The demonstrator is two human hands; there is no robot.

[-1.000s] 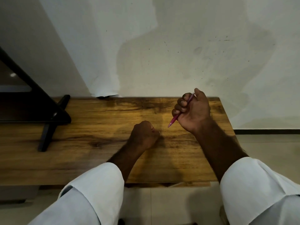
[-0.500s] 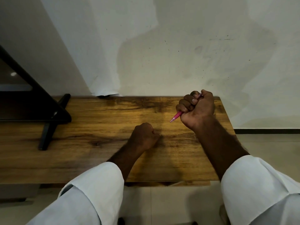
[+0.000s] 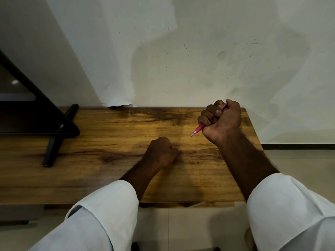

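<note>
Pen (image 3: 198, 128), pink, clenched in right hand (image 3: 222, 120) grip, raised over wooden surface (image 3: 108, 171), tip slanting down, well right of black stand (image 3: 54, 124). Idle left hand (image 3: 161, 153), fisted, holds nothing, rests on surface right of stand. Step, likely: readying pen. Next calls for shift to fingertip hold. Bare wood right of stand; wall (image 3: 199, 51), right edge near pen.

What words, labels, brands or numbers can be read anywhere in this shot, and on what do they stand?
None can be read.
Pen: no print shows on its pink barrel; the rest is hidden inside the right hand.
Table: wood grain only.
Wall: specks and stains, no writing.
Stand: plain black, no label in view.
</note>
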